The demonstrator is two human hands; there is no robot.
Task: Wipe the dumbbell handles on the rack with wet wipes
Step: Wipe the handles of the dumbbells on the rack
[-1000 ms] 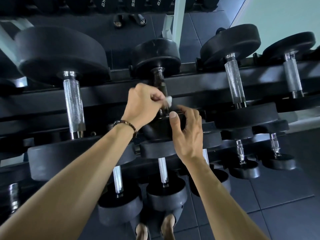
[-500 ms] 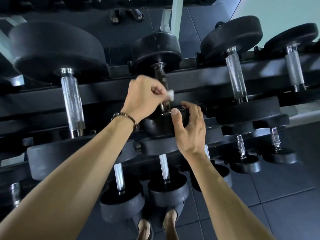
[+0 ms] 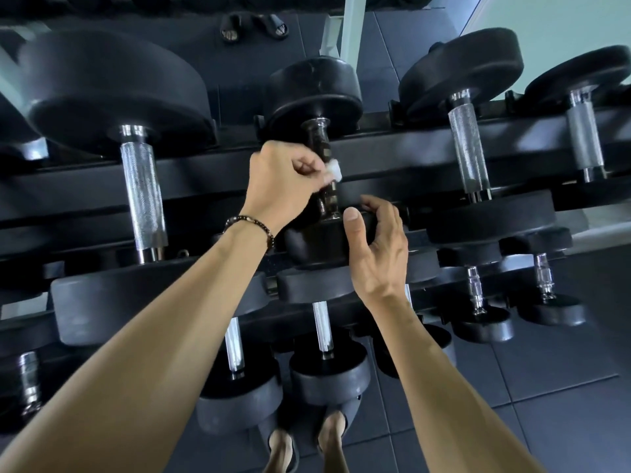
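Wiping dark dumbbell handle (image 3: 322, 158) at frame centre, top rack (image 3: 409, 155) tier: left hand (image 3: 283, 186) pinches soft wet wipe (image 3: 334, 170) against it. Right hand (image 3: 379, 247) grasps near weight head (image 3: 321, 242), steadying. Dumbbell likely heavy, rigid.

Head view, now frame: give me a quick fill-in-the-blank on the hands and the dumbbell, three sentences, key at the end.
1. The left hand pinches a white ____ against the dark handle of the middle dumbbell on the top rack.
2. The right hand holds that dumbbell's near ____, thumb on its top face.
3. A beaded bracelet sits on the ____ wrist.

Missing words: wipe; weight head; left
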